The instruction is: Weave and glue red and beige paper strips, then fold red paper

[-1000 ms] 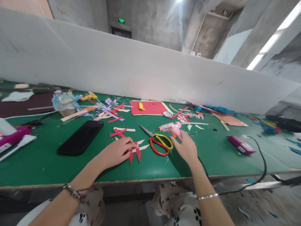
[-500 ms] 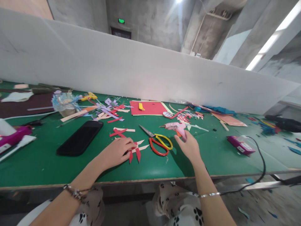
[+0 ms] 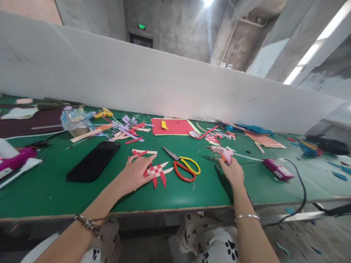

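My left hand rests with fingers spread on the table, its fingertips at a woven paper fish of red and cream strips. Beneath and beyond those fingers lie loose red and cream paper strips. To the right, my right hand is wrapped round the handle of a pink hot glue gun, whose nozzle points left. A clear glue stick trails out of its back. Between the hands lie scissors with one red and one yellow handle loop, blades partly apart.
A black phone lies on the left. Behind are a heap of paper strips, red paper sheets with a yellow cutter, and a round tin. A purple box with a black cable is at right; a white partition stands behind.
My right hand and the glue gun have moved to the right, away from the scissors. My left fingers have spread and shifted back, uncovering more of the woven paper fish.
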{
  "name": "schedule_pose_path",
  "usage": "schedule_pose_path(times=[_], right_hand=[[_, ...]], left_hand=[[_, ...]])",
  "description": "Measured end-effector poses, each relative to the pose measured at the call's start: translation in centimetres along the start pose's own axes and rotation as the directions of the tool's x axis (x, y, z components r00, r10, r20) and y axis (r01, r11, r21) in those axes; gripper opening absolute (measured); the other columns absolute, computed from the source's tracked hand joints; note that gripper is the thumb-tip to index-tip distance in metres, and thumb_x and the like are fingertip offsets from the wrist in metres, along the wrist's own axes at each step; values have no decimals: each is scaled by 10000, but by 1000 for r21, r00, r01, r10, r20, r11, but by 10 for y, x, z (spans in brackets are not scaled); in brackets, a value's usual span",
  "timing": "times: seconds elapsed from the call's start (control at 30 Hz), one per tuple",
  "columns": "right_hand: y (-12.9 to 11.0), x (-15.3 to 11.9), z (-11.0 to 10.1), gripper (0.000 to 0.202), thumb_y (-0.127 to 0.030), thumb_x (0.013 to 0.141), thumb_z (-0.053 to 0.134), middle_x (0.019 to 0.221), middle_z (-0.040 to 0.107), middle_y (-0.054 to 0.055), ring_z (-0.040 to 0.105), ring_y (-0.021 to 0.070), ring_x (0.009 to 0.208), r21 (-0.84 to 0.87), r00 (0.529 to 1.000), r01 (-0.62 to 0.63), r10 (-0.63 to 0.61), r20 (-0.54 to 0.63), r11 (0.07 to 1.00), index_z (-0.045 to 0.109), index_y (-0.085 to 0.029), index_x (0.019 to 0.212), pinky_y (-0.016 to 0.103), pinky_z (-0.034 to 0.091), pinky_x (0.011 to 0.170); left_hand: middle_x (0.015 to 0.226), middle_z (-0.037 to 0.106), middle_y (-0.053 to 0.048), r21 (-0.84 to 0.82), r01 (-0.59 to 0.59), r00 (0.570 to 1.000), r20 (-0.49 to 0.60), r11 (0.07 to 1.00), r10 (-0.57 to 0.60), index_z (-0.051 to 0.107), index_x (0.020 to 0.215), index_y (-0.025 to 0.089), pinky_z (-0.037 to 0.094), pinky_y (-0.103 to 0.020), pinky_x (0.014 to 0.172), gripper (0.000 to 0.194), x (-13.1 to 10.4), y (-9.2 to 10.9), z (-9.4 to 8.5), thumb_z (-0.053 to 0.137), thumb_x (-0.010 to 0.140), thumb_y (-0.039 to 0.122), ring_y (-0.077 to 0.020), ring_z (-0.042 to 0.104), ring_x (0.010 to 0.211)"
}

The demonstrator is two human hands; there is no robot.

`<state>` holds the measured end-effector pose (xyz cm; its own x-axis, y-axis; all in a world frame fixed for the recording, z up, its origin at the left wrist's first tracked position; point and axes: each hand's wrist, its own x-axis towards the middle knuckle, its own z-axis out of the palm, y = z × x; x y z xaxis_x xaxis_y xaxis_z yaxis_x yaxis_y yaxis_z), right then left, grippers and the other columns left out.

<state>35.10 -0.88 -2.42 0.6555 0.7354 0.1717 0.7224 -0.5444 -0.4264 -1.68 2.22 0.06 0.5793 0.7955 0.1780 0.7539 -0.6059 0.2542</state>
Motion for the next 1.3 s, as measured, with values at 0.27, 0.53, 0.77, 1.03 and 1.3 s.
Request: schedule_pose_path(times=[0.27,0.53,0.77,1.03,1.3], right_hand=[[-2,0,2,479,-553,754,415,869,632,114,600,244,804,-19,1000,4,-4,24,1000,547,-157,989,300,405,613],[0,0,3,435,-558,753,414,820,630,87,594,228,743,-2,999,26,-26,22,1000,548,-171,897,283,387,579],[-1,-2,4,403,-539,759,415,785,626,72,591,211,705,9,998,53,-53,20,999,549,-179,881,271,376,554],[-3,-3,3,403,-537,742,433,784,624,77,580,220,703,51,999,34,-34,-8,998,554,-177,877,275,372,560],[-5,-3,3,361,-537,740,437,714,591,40,544,194,655,62,1000,25,-26,14,998,528,-196,816,263,361,564]], left_hand=[[955,609,-50,-97,58,997,53,994,-53,359,1287,234,172,-491,988,515,5,3,0,473,807,380,-243,528,1001],[865,554,-7,-208,57,998,24,977,-53,320,1304,238,288,-447,929,505,5,5,0,419,812,298,-174,548,802],[786,514,17,-571,106,988,-31,814,-151,316,1270,201,464,-287,690,528,7,7,-5,476,782,324,-142,570,734],[873,627,-10,-154,-204,957,-238,967,164,495,1127,232,439,-277,752,279,-5,22,-5,397,866,236,-157,583,815],[834,653,-9,134,-512,844,-105,849,526,600,869,222,399,-269,757,237,-22,25,4,366,903,208,-142,567,811]])
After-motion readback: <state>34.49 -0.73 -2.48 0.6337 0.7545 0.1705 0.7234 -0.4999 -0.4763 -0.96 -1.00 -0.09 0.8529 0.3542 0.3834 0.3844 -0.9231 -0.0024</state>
